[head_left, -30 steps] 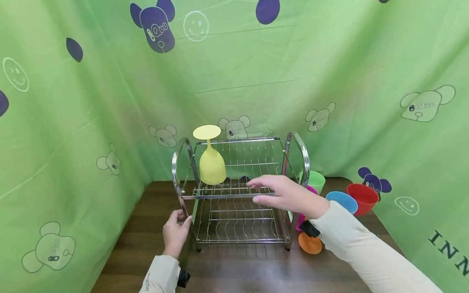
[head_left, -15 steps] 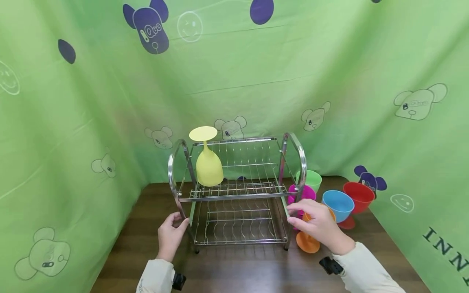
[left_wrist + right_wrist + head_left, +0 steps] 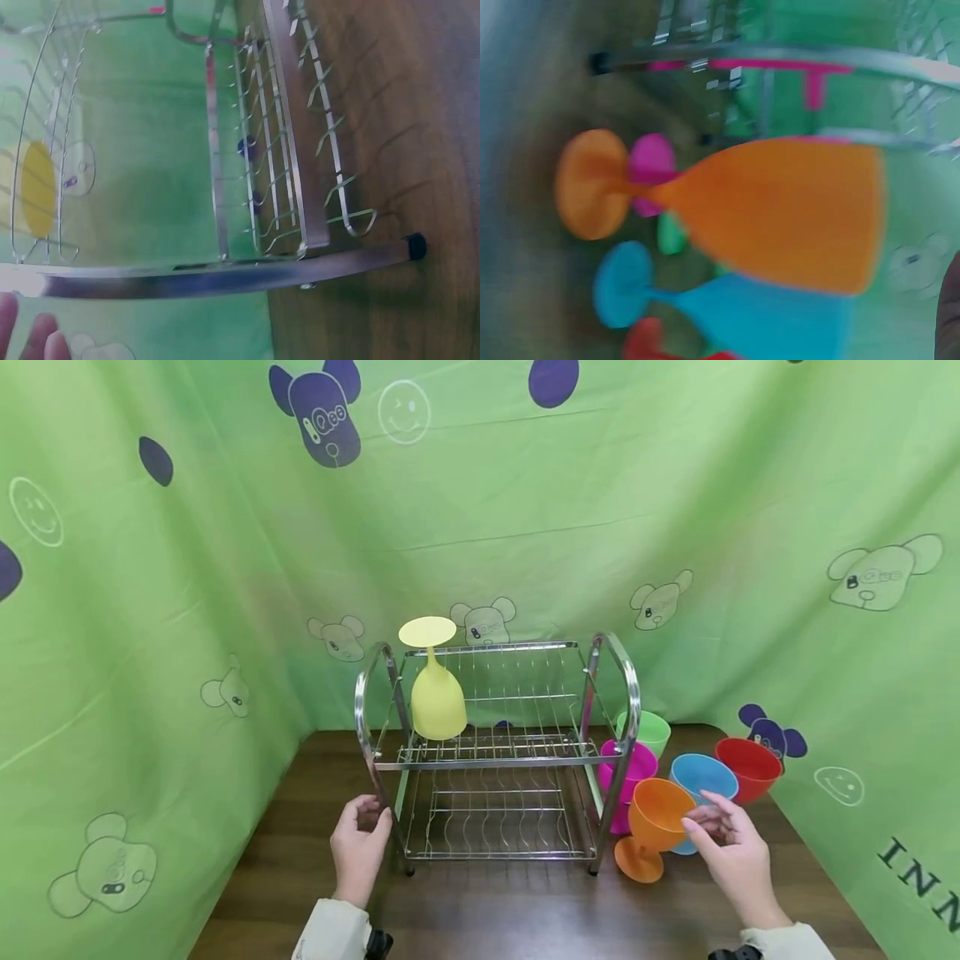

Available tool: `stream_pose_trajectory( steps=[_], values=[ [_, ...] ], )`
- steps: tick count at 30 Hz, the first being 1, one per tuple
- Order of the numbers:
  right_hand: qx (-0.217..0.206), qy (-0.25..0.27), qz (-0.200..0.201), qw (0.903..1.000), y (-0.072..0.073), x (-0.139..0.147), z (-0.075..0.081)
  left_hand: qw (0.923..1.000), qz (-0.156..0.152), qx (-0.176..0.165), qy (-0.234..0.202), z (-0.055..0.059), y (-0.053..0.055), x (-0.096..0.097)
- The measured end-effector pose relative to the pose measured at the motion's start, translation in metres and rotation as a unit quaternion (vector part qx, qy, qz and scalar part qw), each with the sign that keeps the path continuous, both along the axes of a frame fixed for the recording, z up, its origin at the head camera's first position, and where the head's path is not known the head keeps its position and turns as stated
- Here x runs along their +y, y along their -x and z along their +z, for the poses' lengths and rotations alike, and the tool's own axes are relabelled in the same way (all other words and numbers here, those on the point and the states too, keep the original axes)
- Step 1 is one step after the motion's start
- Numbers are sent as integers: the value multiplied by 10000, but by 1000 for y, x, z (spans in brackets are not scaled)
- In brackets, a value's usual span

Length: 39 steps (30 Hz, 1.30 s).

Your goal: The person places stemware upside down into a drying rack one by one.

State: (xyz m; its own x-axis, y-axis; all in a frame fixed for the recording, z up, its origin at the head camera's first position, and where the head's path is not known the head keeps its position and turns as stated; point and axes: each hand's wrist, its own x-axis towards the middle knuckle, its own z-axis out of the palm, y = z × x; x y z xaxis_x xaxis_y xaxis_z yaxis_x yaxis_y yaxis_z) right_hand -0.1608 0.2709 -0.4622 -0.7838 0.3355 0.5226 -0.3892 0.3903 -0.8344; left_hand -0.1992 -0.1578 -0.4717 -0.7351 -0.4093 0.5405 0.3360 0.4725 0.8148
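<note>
A two-tier metal dish rack (image 3: pixel 495 763) stands on the table. Upside down on its upper tier, at the left, is a yellow goblet (image 3: pixel 438 703). My left hand (image 3: pixel 358 853) is beside the rack's left post, fingers loosely bent; whether they touch the post I cannot tell. In the left wrist view its fingertips (image 3: pixel 46 337) lie by the post. My right hand (image 3: pixel 737 858) is just right of an upright orange goblet (image 3: pixel 658 817), with thumb and fingers apart. The right wrist view shows the orange goblet (image 3: pixel 780 214) blurred, with no fingers around it.
Right of the rack, other upright goblets stand close together: magenta (image 3: pixel 637 764), light green (image 3: pixel 652 733), blue (image 3: pixel 703 774) and red (image 3: pixel 750 768). A wooden table (image 3: pixel 487 914) lies below. Green printed cloth (image 3: pixel 480 510) hangs behind and at both sides.
My right hand has moved from above the rack's upper tier, down and right, to beside the orange goblet. My left hand stays by the rack's left post.
</note>
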Motion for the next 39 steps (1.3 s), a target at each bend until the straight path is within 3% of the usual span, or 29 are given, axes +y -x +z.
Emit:
stream_pose_trajectory(
  steps=[4,8,11,16,19,24,32,35,39],
  values=[
    [-358,380,-431,9977,1,6,-22,9961,210,746,424,-4,-6,4],
    [-639,544,-571,9948,1,9,-34,9878,222,1363,721,-6,-6,6],
    [-868,538,-612,9929,0,10,-40,9802,25,1733,958,-8,-4,6],
    [-1301,486,-618,9884,1,12,-50,9630,-604,2224,1396,-11,-2,9],
    [-1466,490,-568,9863,1,12,-55,9572,-1001,2216,1572,-14,-2,12],
    [-1775,361,-391,9827,2,11,-60,9514,-1650,1900,1776,-17,-4,16],
    [-2271,338,-50,9733,4,12,-66,9319,-2182,1830,2245,-23,-5,18],
    [-2408,308,111,9700,6,12,-71,9196,-2330,1906,2526,-23,-4,20],
    [-2781,271,432,9592,11,14,-76,8888,-2409,2206,3216,-23,-1,24]
  ],
)
